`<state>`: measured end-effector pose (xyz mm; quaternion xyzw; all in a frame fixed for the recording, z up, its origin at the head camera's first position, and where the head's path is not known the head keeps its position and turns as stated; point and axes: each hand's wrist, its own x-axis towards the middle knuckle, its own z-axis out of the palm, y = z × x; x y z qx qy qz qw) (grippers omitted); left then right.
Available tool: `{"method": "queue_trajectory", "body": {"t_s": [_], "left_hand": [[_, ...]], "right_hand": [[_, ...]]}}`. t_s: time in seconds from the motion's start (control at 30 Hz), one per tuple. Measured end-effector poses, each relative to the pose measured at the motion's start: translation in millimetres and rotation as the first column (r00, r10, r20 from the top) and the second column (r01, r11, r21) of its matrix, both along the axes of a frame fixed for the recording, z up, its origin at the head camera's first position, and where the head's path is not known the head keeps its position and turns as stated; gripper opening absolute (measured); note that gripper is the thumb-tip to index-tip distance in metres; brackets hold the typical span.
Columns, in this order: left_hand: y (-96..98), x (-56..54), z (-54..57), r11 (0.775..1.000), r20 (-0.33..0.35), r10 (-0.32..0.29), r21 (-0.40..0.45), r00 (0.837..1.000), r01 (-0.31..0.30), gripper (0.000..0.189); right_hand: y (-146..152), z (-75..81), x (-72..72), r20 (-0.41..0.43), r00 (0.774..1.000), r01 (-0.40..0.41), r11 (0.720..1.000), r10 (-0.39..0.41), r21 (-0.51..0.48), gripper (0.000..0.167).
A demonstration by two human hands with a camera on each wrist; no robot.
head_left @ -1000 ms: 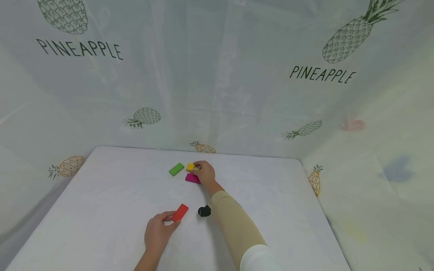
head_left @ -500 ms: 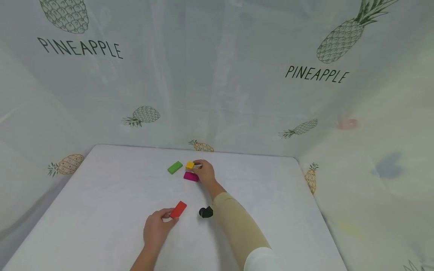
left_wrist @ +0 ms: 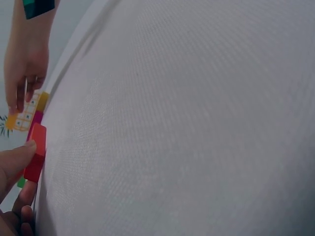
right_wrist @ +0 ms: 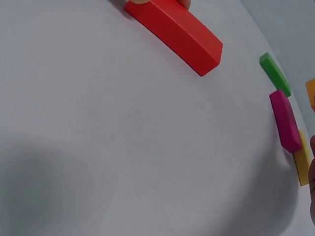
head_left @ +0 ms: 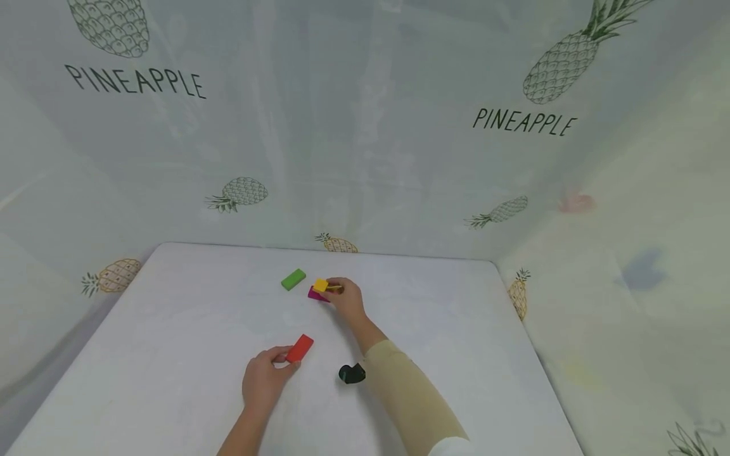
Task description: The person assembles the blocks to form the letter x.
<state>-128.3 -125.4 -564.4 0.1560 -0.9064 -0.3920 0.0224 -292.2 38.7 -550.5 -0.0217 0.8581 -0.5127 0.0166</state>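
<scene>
My left hand [head_left: 265, 380] pinches a red block [head_left: 300, 348] between thumb and fingers, close over the white table. Farther back, my right hand [head_left: 348, 297] holds a yellow block [head_left: 320, 285] by its end. That block is raised and overlaps a magenta block [head_left: 314, 294] in the head view. The right wrist view has the magenta block [right_wrist: 285, 120] lying on the table, with a second yellow block [right_wrist: 301, 160] just behind it. Only a corner of the held yellow block [right_wrist: 311, 93] shows at that view's right edge. Left of them lies a green block [head_left: 293, 279].
A black wrist camera [head_left: 352, 373] sits at the right forearm's sleeve [head_left: 413, 399]. The white table [head_left: 188, 329] ends at a back edge against a hanging pineapple-print cloth [head_left: 371, 126].
My right hand has lifted the yellow block and brought it nearer, over the magenta block in the head view. The left hand keeps its grip on the red block, almost still.
</scene>
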Motion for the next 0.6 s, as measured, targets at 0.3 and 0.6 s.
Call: {"method": "queue_trajectory", "body": {"t_s": [0.3,0.6], "left_hand": [[-1.0,-2.3,-2.0,1.000,0.015,0.014,0.001,1.000,-0.014,0.042],[0.1,-2.7,-1.8,1.000,0.021,0.018,-0.008,1.000,-0.018,0.041]], "right_hand": [[4.6,0.6,20.3,0.012,1.000,0.000,0.999,0.000,-0.053,0.033],[6.5,-6.2,40.1,0.037,0.999,0.008,0.996,-0.005,-0.087,0.032]]}}
